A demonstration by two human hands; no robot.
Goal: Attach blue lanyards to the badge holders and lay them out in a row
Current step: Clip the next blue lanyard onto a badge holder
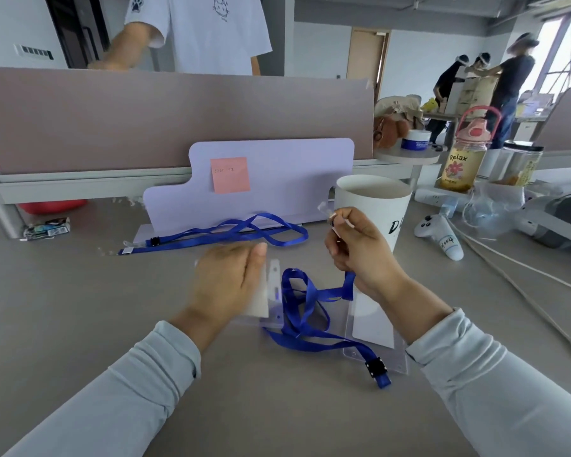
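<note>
My right hand (360,249) is raised over the middle of the surface (80,308), its fingers (338,222) pinched on the clear clip tab (323,207) at one end of the blue lanyard (302,311). The strap drops from that hand into a loose tangle between my two hands and trails to its black buckle (374,367) near me on the right. My left hand (228,282) is blurred; it presses on or grips a clear badge holder (271,291), and I cannot tell whether those fingers are closed around it. A second badge holder (373,321) lies flat under my right wrist, with the strap crossing its near corner.

As I judge it, the step in hand is clipping the tab into the holder's slot. To do it well I would keep the left holder steady with its slot facing the right hand, bring the tab down squarely, and keep the slack strap clear so it does not drag the other holder.

Farther back, another blue lanyard (218,234) lies stretched out in front of a lilac board (277,166) carrying a pink sticky note (229,174). A white paper cup (373,206) stands just behind my right hand. The surface is grey; a white controller (440,234), cables and bottles crowd the right side, and people stand beyond the partition (145,117).
</note>
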